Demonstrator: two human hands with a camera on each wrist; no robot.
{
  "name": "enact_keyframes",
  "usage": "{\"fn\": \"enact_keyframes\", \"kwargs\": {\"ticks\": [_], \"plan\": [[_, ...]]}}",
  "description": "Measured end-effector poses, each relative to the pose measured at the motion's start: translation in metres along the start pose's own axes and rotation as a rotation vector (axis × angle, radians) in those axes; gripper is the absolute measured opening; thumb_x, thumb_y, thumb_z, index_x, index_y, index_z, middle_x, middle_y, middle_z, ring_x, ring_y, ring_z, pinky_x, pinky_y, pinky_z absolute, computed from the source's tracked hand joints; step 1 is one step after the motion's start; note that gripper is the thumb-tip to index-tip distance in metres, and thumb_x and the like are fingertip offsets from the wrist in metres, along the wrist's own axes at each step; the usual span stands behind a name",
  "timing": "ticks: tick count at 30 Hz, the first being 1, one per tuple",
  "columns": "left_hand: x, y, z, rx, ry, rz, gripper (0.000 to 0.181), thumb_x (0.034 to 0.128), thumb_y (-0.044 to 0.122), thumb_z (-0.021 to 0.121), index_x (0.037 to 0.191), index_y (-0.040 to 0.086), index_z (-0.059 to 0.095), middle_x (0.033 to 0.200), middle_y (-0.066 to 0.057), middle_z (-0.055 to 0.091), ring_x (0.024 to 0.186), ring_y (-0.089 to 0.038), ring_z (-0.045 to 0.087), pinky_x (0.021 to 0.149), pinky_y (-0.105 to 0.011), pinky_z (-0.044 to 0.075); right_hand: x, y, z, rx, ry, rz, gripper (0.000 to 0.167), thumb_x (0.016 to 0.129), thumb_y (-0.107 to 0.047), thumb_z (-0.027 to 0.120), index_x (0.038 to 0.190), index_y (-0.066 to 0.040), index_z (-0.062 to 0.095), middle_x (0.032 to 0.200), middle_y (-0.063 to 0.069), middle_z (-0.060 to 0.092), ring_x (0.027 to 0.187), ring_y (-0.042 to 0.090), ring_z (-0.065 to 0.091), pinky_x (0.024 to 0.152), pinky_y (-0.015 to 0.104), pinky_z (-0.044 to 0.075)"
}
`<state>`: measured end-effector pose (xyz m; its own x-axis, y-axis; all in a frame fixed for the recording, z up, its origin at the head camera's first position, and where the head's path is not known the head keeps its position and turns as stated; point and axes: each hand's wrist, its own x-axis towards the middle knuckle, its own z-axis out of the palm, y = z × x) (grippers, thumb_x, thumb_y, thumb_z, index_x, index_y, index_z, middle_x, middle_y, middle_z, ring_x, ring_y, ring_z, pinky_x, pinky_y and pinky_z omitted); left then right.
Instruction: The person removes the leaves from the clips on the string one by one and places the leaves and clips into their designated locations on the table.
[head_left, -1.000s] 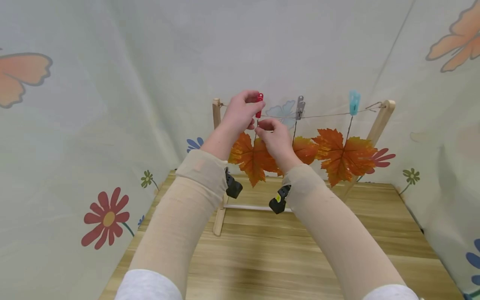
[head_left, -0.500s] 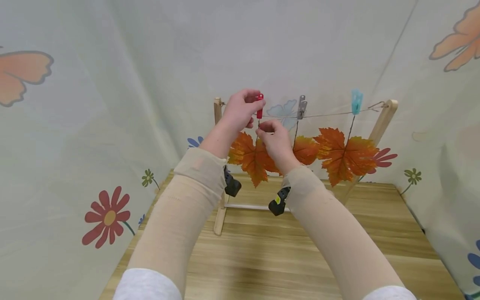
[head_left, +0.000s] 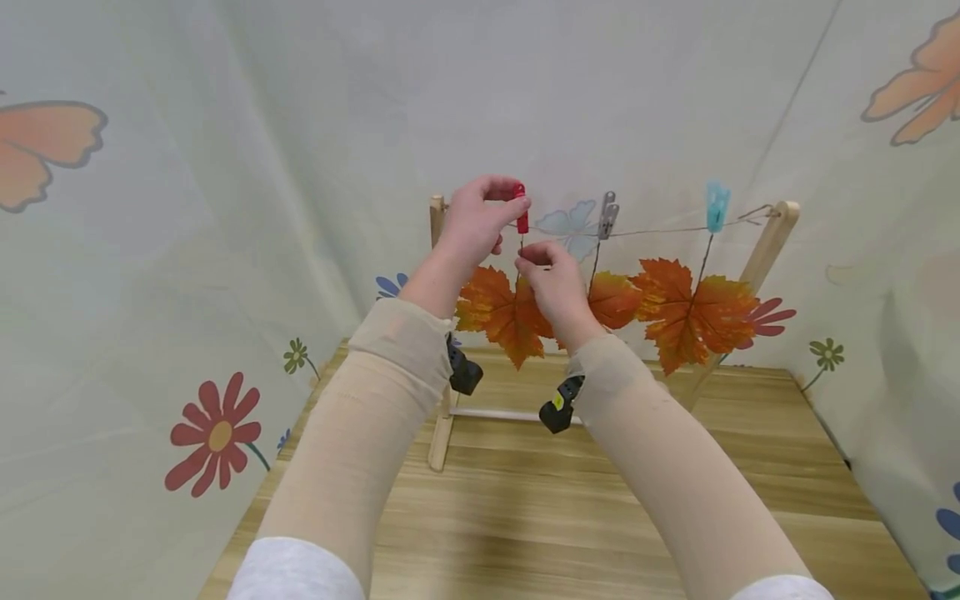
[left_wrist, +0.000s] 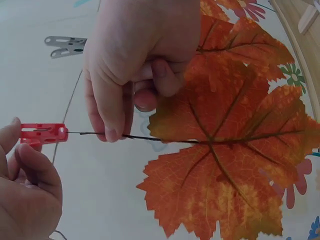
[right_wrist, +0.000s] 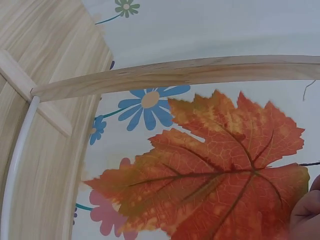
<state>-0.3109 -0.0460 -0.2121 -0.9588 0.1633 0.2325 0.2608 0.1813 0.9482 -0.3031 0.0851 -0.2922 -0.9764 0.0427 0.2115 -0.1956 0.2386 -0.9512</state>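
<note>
My left hand [head_left: 477, 218] pinches a red clothespin [head_left: 522, 208] between thumb and fingers at the twine [head_left: 660, 231]. Just below it, my right hand [head_left: 557, 282] pinches the dark thin stem [left_wrist: 142, 137] of an orange artificial maple leaf [head_left: 504, 312]. The stem's tip meets the clothespin's end in the left wrist view; whether it sits inside the jaws is too small to tell. Rightward along the twine, a grey clothespin [head_left: 608, 217] and a light blue clothespin [head_left: 717, 207] each hold a leaf by its stem. My right hand partly covers the middle leaf [head_left: 613, 300].
A wooden frame carries the twine between its left post [head_left: 437, 221] and right post [head_left: 771, 237]. A white rod [head_left: 495, 414] runs low across it. The frame stands on a wood-grain table [head_left: 600, 517], before a cloth backdrop [head_left: 337, 125] with printed flowers.
The red clothespin and the twine beside it have risen very slightly, my left hand with them. Both hands keep their holds. The whole scene has shifted a little rightward in the head view.
</note>
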Motion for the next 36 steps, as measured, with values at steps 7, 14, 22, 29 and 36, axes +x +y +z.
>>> {"fn": "enact_keyframes", "kwargs": {"ticks": [7, 14, 22, 29, 36], "plan": [[0.0, -0.003, -0.004, 0.001, 0.065, 0.051, 0.032, 0.0887, 0.032, 0.064, 0.118, 0.022, 0.058, 0.114, 0.005, 0.057, 0.048, -0.02, 0.036, 0.047, -0.025, 0.04, 0.001, 0.001, 0.001, 0.003, 0.008, -0.004, 0.024, 0.093, -0.018, 0.06, 0.114, -0.007, 0.06, 0.109, 0.007, 0.058, 0.094, 0.022, 0.053, 0.079, 0.032, 0.048], [-0.001, -0.003, -0.007, -0.043, 0.104, 0.078, 0.031, 0.0899, 0.029, 0.062, 0.119, 0.021, 0.057, 0.115, 0.005, 0.056, 0.047, -0.019, 0.033, 0.047, -0.026, 0.04, -0.001, 0.004, 0.002, -0.012, -0.008, -0.018, 0.022, 0.093, -0.019, 0.06, 0.112, -0.009, 0.061, 0.108, 0.006, 0.058, 0.092, 0.022, 0.053, 0.076, 0.031, 0.048], [-0.001, -0.003, -0.009, -0.063, 0.123, 0.09, 0.031, 0.0891, 0.03, 0.063, 0.118, 0.021, 0.056, 0.116, 0.005, 0.055, 0.046, -0.019, 0.032, 0.046, -0.025, 0.037, 0.0, 0.005, 0.001, 0.003, -0.006, -0.033, 0.022, 0.093, -0.019, 0.06, 0.112, -0.008, 0.061, 0.107, 0.006, 0.058, 0.089, 0.021, 0.053, 0.072, 0.027, 0.048], [-0.004, -0.004, -0.013, -0.069, 0.123, 0.1, 0.031, 0.0885, 0.029, 0.064, 0.117, 0.02, 0.056, 0.115, 0.004, 0.055, 0.046, -0.019, 0.031, 0.043, -0.025, 0.034, -0.001, 0.005, 0.001, 0.018, -0.008, -0.019, 0.022, 0.092, -0.019, 0.061, 0.112, -0.009, 0.061, 0.107, 0.006, 0.059, 0.089, 0.021, 0.053, 0.072, 0.027, 0.047], [-0.019, 0.009, -0.015, -0.059, 0.119, 0.104, 0.028, 0.0915, 0.023, 0.06, 0.118, 0.014, 0.055, 0.116, -0.001, 0.055, 0.049, -0.017, 0.032, 0.043, -0.023, 0.033, -0.006, -0.002, 0.001, 0.025, -0.036, -0.028, 0.024, 0.093, -0.021, 0.06, 0.114, -0.01, 0.06, 0.108, 0.005, 0.059, 0.091, 0.022, 0.052, 0.075, 0.03, 0.047]]}}
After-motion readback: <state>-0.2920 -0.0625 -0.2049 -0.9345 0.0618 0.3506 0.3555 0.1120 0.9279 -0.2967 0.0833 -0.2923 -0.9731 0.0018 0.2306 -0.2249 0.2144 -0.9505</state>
